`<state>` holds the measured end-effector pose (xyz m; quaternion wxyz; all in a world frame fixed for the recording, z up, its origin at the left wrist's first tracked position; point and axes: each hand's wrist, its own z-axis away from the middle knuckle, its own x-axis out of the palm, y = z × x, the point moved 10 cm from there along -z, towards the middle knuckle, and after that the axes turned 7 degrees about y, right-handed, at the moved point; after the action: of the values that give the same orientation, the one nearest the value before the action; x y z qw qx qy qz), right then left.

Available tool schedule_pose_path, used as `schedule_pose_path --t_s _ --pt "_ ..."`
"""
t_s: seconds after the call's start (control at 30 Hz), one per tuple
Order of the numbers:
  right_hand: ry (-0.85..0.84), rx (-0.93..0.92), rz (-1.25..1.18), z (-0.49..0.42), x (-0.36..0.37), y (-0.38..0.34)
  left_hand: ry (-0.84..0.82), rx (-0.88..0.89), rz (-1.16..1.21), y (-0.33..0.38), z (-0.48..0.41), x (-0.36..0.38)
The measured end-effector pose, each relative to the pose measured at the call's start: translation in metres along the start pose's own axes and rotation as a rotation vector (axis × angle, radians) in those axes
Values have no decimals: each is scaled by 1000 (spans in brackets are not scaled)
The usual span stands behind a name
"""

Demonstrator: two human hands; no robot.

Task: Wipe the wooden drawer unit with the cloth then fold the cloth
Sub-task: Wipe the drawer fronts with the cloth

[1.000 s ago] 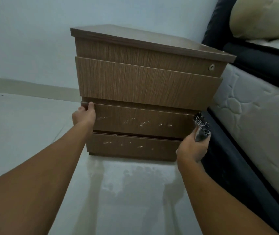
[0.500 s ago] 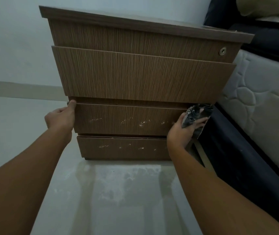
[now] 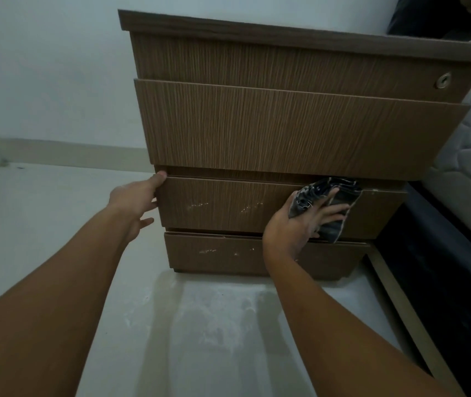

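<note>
The brown wooden drawer unit (image 3: 271, 127) stands on the pale floor, its drawer fronts facing me. White smears mark the two lower fronts. My left hand (image 3: 134, 202) grips the left edge of the third drawer front, thumb on its top corner. My right hand (image 3: 300, 224) presses a dark patterned cloth (image 3: 328, 202) flat against the right part of that same front, fingers spread over the cloth. Part of the cloth reaches up into the gap under the drawer above.
A bed with a quilted white mattress (image 3: 466, 179) and a dark frame (image 3: 440, 270) stands tight against the unit's right side. A pale wall (image 3: 51, 70) rises behind. The glossy floor (image 3: 199, 333) in front shows a dusty white patch.
My right hand moved left from the unit's right edge onto the third drawer front and flattened the cloth against it. My left hand stayed on the left edge. The view shifted closer.
</note>
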<state>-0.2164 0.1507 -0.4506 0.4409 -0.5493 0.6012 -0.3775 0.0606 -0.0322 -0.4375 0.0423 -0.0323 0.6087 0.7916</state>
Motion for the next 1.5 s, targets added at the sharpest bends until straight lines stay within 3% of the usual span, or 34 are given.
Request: schedule_pose_path --t_s 0.57,0.73,0.83,1.0,1.27,1.37,1.5 --pt "-424 -265 17 156 99 -57 -69 32 -71 5 -14 -6" --pt "-692 -375 39 194 119 -64 -167 47 -86 4 -17 -5" --pt "-826 -403 -38 210 122 -72 -245 -52 -27 -4 -20 -6" --pt "-1119 -289 -184 236 123 -84 -253 -157 131 -6 -19 -11" --pt "-1034 175 -308 206 96 -73 -203 -98 -47 -12 -23 -12" --pt "-804 -14 -334 175 69 -83 -206 -79 -55 -9 -20 -9" --pt "-378 -555 -238 150 23 -123 -174 -61 -30 -7 -16 -7"
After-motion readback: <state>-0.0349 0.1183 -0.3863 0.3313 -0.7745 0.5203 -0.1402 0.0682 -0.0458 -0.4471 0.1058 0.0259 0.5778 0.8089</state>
